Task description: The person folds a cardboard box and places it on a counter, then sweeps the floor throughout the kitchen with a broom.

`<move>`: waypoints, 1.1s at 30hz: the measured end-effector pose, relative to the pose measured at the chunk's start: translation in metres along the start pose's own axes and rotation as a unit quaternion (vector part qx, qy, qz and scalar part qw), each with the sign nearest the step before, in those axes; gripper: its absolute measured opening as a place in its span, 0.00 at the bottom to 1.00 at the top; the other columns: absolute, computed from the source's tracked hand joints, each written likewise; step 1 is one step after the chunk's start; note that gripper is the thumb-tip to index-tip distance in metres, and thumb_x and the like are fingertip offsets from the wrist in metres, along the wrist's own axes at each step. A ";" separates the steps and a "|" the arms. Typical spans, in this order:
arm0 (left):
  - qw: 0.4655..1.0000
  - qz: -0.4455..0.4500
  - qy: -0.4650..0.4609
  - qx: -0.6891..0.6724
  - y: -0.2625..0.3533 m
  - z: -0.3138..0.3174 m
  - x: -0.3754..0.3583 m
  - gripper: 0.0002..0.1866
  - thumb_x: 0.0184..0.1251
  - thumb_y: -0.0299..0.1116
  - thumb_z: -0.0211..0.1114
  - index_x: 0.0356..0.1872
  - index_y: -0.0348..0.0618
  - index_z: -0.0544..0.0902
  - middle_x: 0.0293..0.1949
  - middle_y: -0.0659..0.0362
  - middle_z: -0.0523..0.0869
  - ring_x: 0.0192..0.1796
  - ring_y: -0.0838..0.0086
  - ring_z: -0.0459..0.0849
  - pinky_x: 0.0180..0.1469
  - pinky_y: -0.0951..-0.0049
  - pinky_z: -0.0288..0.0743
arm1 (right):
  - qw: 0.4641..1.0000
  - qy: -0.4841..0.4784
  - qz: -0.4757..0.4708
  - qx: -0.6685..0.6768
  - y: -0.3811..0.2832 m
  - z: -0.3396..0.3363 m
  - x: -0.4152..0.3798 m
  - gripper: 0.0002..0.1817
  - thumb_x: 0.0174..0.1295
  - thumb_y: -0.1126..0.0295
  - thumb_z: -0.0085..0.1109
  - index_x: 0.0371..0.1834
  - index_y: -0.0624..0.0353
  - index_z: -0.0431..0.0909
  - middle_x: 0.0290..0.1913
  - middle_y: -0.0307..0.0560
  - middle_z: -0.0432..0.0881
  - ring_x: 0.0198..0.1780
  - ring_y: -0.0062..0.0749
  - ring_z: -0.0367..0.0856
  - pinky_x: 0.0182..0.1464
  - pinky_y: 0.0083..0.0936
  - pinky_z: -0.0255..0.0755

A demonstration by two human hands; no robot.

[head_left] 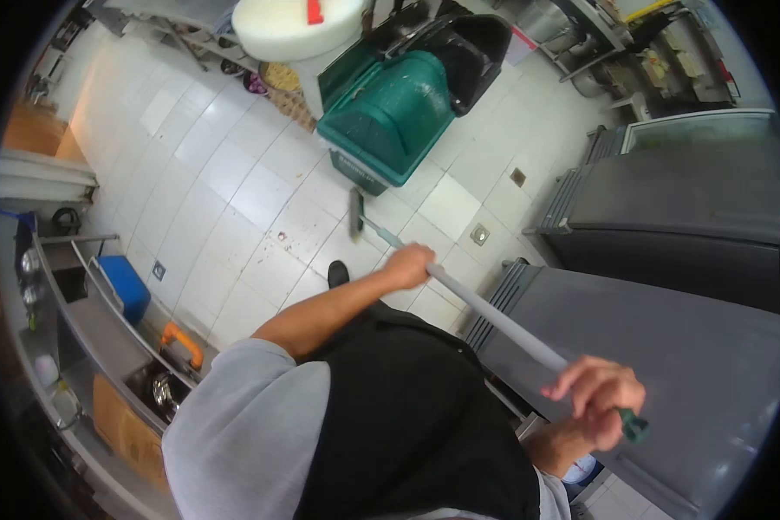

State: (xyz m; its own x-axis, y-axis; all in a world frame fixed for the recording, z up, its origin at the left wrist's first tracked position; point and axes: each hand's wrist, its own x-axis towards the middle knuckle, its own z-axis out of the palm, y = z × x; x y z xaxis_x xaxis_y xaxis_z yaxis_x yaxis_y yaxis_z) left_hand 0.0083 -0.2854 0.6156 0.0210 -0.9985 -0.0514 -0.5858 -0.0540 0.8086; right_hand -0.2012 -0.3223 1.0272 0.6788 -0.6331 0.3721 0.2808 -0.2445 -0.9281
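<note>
A long grey pole (503, 322) runs diagonally from lower right to upper left and ends in a narrow dark brush or squeegee head (356, 214) at the floor. My left hand (410, 266) is closed round its lower part. My right hand (600, 397) is wrapped round the upper end, by a green tip (633, 425). Small brown bits of debris (277, 243) lie on the white floor tiles, left of the head. Just beyond the head stands a green bin (390, 113).
Grey cabinets (633, 347) stand close on the right, with floor drains (479, 233) near them. At the left are a metal counter (104, 334), a blue container (123, 288) and an orange pipe (182, 341). A round white container (295, 30) is at the top.
</note>
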 end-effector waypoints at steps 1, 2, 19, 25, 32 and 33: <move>0.999 0.027 -0.031 -0.010 0.015 0.010 0.010 0.22 0.75 0.51 0.68 0.30 0.42 0.85 0.38 0.46 0.88 0.47 0.44 0.86 0.51 0.45 0.79 | 1.000 -0.027 -0.006 -0.004 -0.015 -0.010 0.001 0.28 0.74 0.54 0.67 0.19 0.59 0.70 0.18 0.43 0.75 0.25 0.46 0.85 0.23 0.32 0.78; 0.996 0.054 -0.061 -0.019 0.027 0.018 0.020 0.22 0.75 0.51 0.68 0.30 0.42 0.85 0.39 0.46 0.88 0.47 0.44 0.86 0.51 0.45 0.79 | 0.998 -0.053 -0.013 -0.007 -0.024 -0.017 0.003 0.28 0.74 0.53 0.67 0.19 0.59 0.70 0.17 0.43 0.75 0.24 0.46 0.85 0.22 0.32 0.78; 0.976 -0.190 0.108 0.025 -0.042 0.013 0.117 0.16 0.74 0.44 0.68 0.36 0.39 0.87 0.39 0.43 0.91 0.46 0.42 0.89 0.50 0.47 0.82 | 0.976 -0.077 0.107 0.171 0.142 -0.192 0.116 0.29 0.79 0.50 0.63 0.68 0.63 0.77 0.59 0.55 0.87 0.55 0.40 0.87 0.50 0.38 0.85; 0.915 -0.269 0.293 -0.072 -0.035 -0.073 0.085 0.21 0.79 0.46 0.69 0.33 0.37 0.85 0.29 0.54 0.88 0.37 0.71 0.83 0.44 0.64 0.78 | 0.899 -0.131 0.416 0.031 0.361 -0.258 0.156 0.31 0.84 0.49 0.52 0.80 0.60 0.69 0.69 0.57 0.81 0.65 0.43 0.84 0.54 0.42 0.87; 0.761 -0.343 0.452 -0.314 -0.028 -0.101 -0.008 0.15 0.81 0.45 0.67 0.45 0.41 0.84 0.48 0.52 0.90 0.54 0.66 0.87 0.57 0.61 0.85 | 0.765 -0.104 0.633 0.062 0.506 -0.258 0.119 0.36 0.82 0.45 0.53 0.81 0.61 0.65 0.70 0.62 0.79 0.63 0.56 0.83 0.56 0.55 0.85; 0.736 -0.324 0.486 -0.343 -0.006 -0.118 -0.014 0.15 0.81 0.45 0.67 0.47 0.41 0.84 0.51 0.52 0.90 0.57 0.64 0.86 0.58 0.58 0.85 | 0.758 -0.090 0.642 0.067 0.521 -0.258 0.116 0.36 0.83 0.45 0.52 0.81 0.62 0.65 0.70 0.63 0.79 0.64 0.57 0.83 0.57 0.56 0.84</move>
State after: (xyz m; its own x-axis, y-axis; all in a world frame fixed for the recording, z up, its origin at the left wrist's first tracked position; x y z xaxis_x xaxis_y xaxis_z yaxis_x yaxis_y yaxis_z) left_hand 0.1072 -0.2723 0.6802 0.8804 -0.2804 -0.3825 0.3420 -0.1833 0.9216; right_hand -0.1512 -0.7124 0.5840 0.5294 -0.1720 -0.8308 -0.6317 0.5738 -0.5213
